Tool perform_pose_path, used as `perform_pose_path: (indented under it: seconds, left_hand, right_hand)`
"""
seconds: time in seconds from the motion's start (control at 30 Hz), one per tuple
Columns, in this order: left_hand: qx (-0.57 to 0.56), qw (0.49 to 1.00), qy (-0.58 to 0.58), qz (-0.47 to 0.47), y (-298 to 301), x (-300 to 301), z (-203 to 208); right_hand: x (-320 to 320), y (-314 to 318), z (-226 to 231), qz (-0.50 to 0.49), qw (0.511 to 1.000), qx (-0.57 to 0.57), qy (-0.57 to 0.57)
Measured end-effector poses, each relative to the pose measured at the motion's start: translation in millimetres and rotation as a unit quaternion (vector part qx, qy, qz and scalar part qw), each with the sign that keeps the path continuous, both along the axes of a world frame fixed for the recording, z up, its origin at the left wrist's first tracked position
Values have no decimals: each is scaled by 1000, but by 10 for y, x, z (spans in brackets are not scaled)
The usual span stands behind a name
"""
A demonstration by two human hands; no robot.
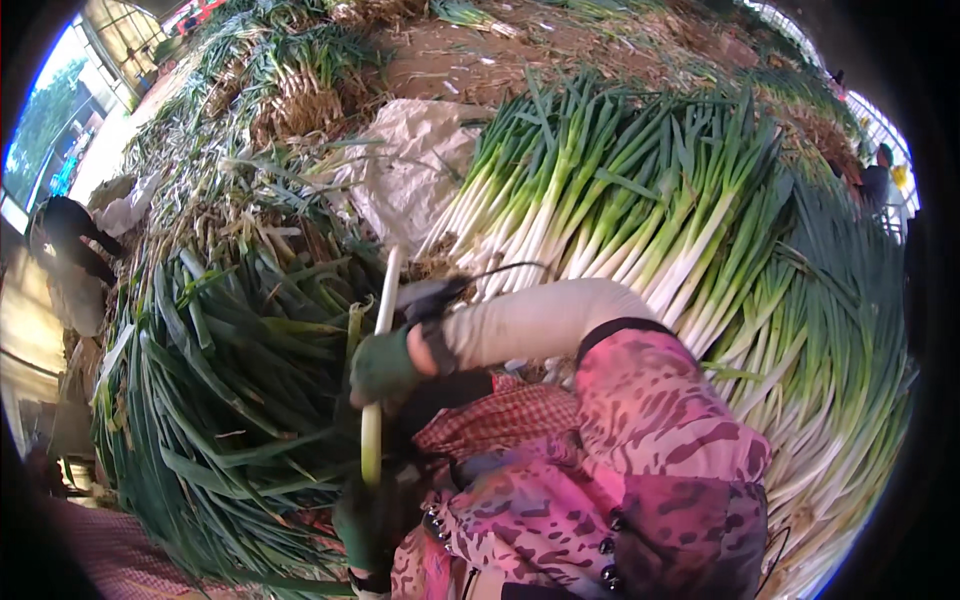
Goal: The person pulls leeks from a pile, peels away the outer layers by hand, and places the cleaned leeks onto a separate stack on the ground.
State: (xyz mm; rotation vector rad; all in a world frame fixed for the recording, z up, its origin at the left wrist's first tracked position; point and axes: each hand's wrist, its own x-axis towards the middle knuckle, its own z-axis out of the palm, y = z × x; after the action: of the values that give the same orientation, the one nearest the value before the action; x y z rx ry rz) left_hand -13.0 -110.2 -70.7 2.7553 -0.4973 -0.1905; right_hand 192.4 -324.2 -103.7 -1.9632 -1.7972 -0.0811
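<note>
Stalk: we see one long leek (pixel 377 375), white shaft up and pale green end down, held upright in front of the body, between the two heaps.
Right hand: our green-gloved right hand (pixel 383 366) is closed round the stalk at mid-length.
Left hand: our gloved left hand (pixel 366 522) sits at the lower green end; we cannot tell whether it is clasped.
Handling: we judge the stalk light, its white shaft firm, its leaves soft and easily bruised; the firm shaft is the place to grasp.
Surroundings: loose green leaves (pixel 230 400) lie left; trimmed stacked leeks (pixel 640 220) lie right; a pale sack (pixel 405 170) lies beyond.
</note>
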Motion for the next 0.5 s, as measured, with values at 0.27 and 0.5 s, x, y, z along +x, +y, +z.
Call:
perform_pose_path:
  seconds: [0.27, 0.5]
  left_hand:
    - [-263, 923, -193, 203, 158, 201, 535]
    - [-348, 886, -124, 280, 303, 199, 340]
  right_hand:
    - [200, -2161, 1201, -372, 881, 135, 260]
    - [-361, -3706, 790, -612, 542, 513, 263]
